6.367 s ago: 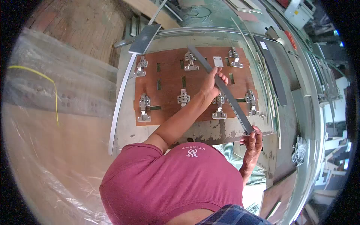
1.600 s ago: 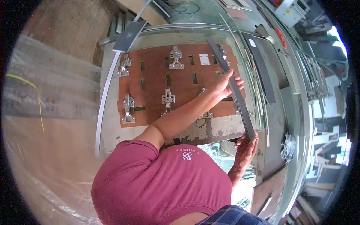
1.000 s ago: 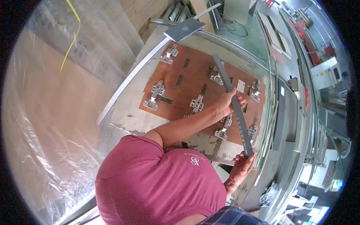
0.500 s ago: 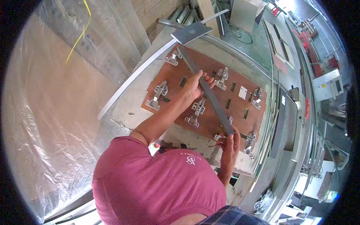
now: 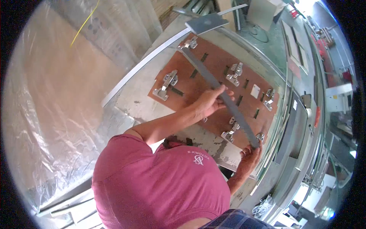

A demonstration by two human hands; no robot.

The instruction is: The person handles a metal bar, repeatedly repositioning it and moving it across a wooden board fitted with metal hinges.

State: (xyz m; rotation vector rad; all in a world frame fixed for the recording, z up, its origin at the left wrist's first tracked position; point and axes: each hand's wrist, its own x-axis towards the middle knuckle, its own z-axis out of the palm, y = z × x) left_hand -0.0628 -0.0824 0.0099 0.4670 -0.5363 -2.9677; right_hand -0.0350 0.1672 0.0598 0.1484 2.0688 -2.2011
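A long dark grey flat strip [image 5: 239, 116] runs slantwise over a reddish-brown board [image 5: 221, 61], overlapping it in this view. My left hand [image 5: 210, 103] grips the strip near its middle, with the thumb on top and fingers curled at its far side. Close to the strip's near right end, my right hand [image 5: 250, 157] holds it between thumb and fingers. Metal cabinet hinges sit on the board: one [image 5: 166, 84] left of the strip, another [image 5: 234, 74] right of it, and one [image 5: 230, 132] near my hands. A small white label [image 5: 255, 90] lies on the board.
The board rests on a worn worktable [image 5: 133, 101]. At its far end lies a dark rectangular plate [image 5: 206, 24]. Clear plastic sheeting [image 5: 65, 103] hangs at the left, with a yellow strap [image 5: 84, 24]. Long metal profiles [image 5: 303, 135] line the right side.
The view has shifted. Both hands have moved right and toward me with the strip, and its far end now lies on the near side of the far-left hinge.
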